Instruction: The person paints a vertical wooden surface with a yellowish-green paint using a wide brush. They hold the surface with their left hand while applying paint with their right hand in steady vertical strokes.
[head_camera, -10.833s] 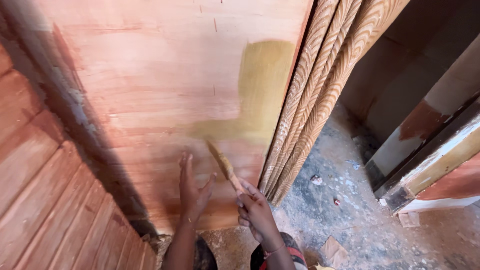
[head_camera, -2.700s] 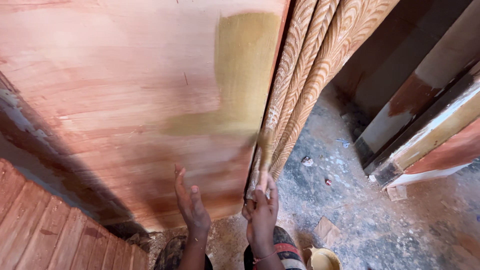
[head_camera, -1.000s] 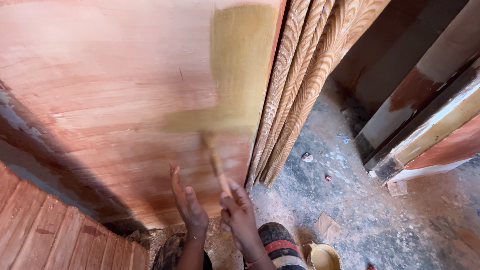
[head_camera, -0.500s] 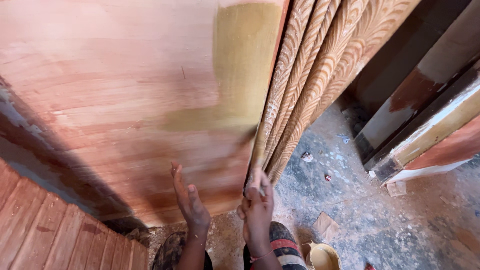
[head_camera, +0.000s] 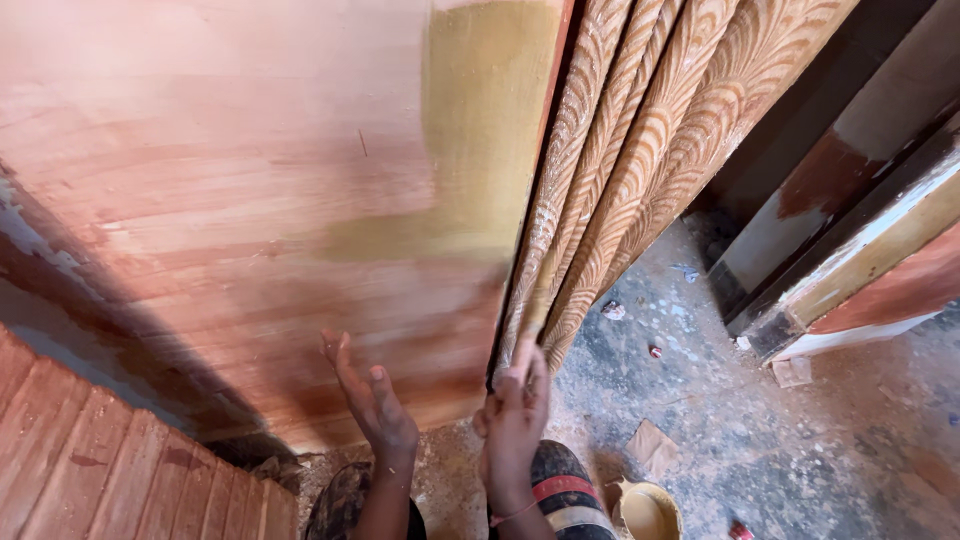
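The left hand (head_camera: 375, 400) lies open-fingered against the leaning wooden board (head_camera: 230, 230) while the right hand (head_camera: 512, 420) grips a barely visible brush at its lower right edge, mid-coating; next seems a stroke up the unpainted wood

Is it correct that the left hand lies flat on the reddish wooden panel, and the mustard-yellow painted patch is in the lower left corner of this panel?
Not quite. The left hand does lie flat on the reddish wooden panel, but the head view shows the mustard-yellow painted patch in the upper right part, along the edge beside the carved boards, not in the lower left corner.
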